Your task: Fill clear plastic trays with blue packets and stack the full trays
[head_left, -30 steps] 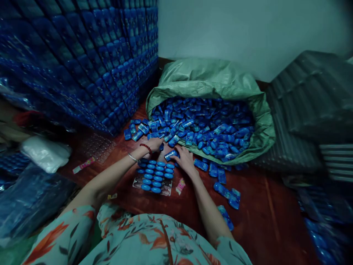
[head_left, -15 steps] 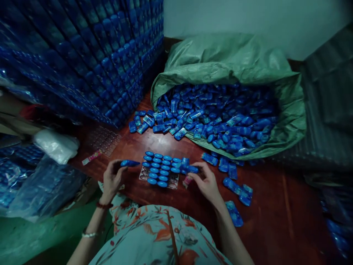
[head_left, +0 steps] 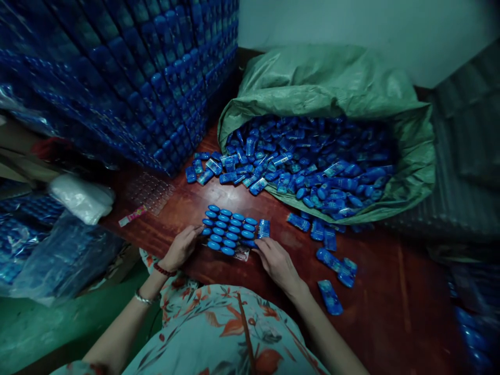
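In the head view, small blue containers with oval tops stand upright in close rows, forming a block on a clear plastic tray. My left hand is at the block's left edge, its fingers closed on a blue container there. At the right edge, my right hand pinches another blue container low over the tray's right part. Its thumb and fingertips partly cover that piece. Just above my right fingers a loose blue container lies on the table.
A green sack spills many blue containers onto the brown table. Several loose ones lie at right. Tall stacks of wrapped blue containers rise at left. A clear tray, a pink-and-white packet and a white plastic bag lie left.
My left hand has moved right, bringing its blue container to the block's left edge. My right hand has shifted slightly left and down; one blue container beside it now lies apart on the table.
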Available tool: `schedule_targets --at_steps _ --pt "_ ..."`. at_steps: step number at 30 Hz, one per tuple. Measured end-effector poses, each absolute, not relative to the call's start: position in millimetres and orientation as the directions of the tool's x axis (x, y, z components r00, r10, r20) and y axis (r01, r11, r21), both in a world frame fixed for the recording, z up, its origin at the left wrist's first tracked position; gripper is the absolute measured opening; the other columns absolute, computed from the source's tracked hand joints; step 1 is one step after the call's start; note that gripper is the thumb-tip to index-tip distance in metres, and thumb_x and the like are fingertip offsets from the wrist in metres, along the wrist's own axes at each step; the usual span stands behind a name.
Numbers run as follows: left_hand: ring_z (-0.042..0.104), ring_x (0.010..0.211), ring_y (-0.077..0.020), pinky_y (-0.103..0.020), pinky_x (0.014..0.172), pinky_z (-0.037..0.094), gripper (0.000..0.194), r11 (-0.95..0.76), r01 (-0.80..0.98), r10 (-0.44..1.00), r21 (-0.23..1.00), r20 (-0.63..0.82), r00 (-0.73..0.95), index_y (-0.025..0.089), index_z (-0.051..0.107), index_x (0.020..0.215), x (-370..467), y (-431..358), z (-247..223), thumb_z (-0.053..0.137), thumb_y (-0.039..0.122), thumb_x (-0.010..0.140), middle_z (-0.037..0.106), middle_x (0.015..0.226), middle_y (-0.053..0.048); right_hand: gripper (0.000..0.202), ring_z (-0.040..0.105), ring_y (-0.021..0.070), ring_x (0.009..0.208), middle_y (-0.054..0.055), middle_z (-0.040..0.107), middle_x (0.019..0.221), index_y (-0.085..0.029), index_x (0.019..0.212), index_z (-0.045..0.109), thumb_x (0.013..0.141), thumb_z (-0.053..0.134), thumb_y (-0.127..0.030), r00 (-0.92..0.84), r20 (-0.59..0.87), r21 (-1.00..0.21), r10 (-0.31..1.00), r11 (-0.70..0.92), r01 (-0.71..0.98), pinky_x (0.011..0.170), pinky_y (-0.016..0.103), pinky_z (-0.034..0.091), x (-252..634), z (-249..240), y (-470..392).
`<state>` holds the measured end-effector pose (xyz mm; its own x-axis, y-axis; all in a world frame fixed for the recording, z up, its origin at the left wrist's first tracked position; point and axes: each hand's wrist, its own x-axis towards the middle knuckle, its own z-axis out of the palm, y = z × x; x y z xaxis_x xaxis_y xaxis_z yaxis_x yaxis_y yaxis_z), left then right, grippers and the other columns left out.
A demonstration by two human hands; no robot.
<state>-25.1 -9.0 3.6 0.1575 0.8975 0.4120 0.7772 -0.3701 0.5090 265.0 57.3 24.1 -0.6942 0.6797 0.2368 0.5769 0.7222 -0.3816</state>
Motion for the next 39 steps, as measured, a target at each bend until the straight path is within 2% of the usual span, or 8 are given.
schedule_targets --at_steps 4,9,13,18,22,28,34,39 --pt "0.059 0.086 -0.0145 -0.025 0.072 0.050 0.035 -0.374 0.786 0.906 0.492 0.373 0.198 0.017 0.047 0.118 -35 -4 9 0.032 0.007 0.088 0.058 0.097 -0.009 0.031 0.057 0.0183 0.082 0.010 0.060 0.092 -0.015 0.109 0.057 0.090 0.033 -0.008 -0.762 0.215 -0.207 0.611 0.791 0.576 0.073 0.031 0.047 259 24 58" --pt "0.056 0.084 -0.0135 -0.025 0.072 0.049 0.032 -0.444 0.738 0.891 0.508 0.339 0.302 0.017 0.046 0.119 -39 7 10 0.032 0.011 0.090 0.057 0.098 -0.008 0.025 0.054 0.0178 0.076 0.007 0.058 0.084 -0.016 0.101 0.058 0.088 0.038 -0.008 -0.844 0.071 -0.073 0.531 0.847 0.527 0.068 0.030 0.042 243 41 62" --pt "0.053 0.072 -0.0119 -0.022 0.066 0.046 0.024 -0.418 0.726 0.908 0.547 0.245 0.338 0.016 0.055 0.101 -45 15 10 0.034 0.021 0.093 0.057 0.084 -0.004 0.020 0.053 0.0181 0.074 0.007 0.057 0.082 -0.015 0.095 0.058 0.086 0.043 -0.006 -0.897 -0.035 -0.014 0.441 0.897 0.442 0.065 0.031 0.040 230 60 71" --pt "0.052 0.072 -0.0118 -0.023 0.067 0.046 0.025 -0.421 0.723 0.906 0.548 0.226 0.357 0.016 0.056 0.095 -53 15 15 0.032 0.020 0.092 0.056 0.084 -0.004 0.022 0.054 0.0179 0.078 0.006 0.059 0.088 -0.017 0.097 0.059 0.085 0.045 -0.004 -0.872 -0.099 -0.043 0.479 0.874 0.485 0.072 0.030 0.040 228 70 83" --pt "0.053 0.076 -0.0122 -0.023 0.069 0.046 0.029 -0.408 0.770 0.913 0.491 0.221 0.343 0.016 0.056 0.102 -54 12 12 0.028 0.019 0.093 0.056 0.089 -0.005 0.031 0.054 0.0176 0.081 0.006 0.059 0.091 -0.015 0.112 0.053 0.086 0.043 -0.003 -0.851 -0.015 -0.077 0.525 0.848 0.525 0.074 0.030 0.039 239 55 84" --pt "0.054 0.083 -0.0153 -0.026 0.074 0.046 0.039 -0.422 0.809 0.906 0.409 0.184 0.380 0.018 0.053 0.119 -52 15 9 0.022 0.025 0.095 0.058 0.091 -0.006 0.018 0.052 0.0176 0.077 0.005 0.058 0.082 -0.017 0.096 0.059 0.089 0.043 -0.012 -0.835 0.087 -0.124 0.543 0.838 0.532 0.068 0.029 0.035 246 41 78" --pt "0.053 0.084 -0.0145 -0.025 0.073 0.045 0.040 -0.424 0.791 0.904 0.441 0.151 0.401 0.021 0.055 0.118 -49 19 15 0.022 0.026 0.096 0.058 0.095 -0.006 0.023 0.053 0.0183 0.074 0.006 0.058 0.081 -0.017 0.084 0.060 0.085 0.042 -0.002 -0.880 -0.070 -0.078 0.470 0.877 0.475 0.068 0.032 0.037 217 66 81" --pt "0.052 0.089 -0.0205 -0.035 0.078 0.045 0.034 -0.417 0.860 0.906 0.293 0.206 0.369 0.023 0.055 0.119 -50 14 15 0.035 0.023 0.092 0.058 0.103 -0.011 0.020 0.056 0.0186 0.077 0.007 0.060 0.085 -0.017 0.086 0.059 0.085 0.043 -0.005 -0.829 -0.140 -0.102 0.541 0.825 0.556 0.071 0.031 0.041 209 72 90"
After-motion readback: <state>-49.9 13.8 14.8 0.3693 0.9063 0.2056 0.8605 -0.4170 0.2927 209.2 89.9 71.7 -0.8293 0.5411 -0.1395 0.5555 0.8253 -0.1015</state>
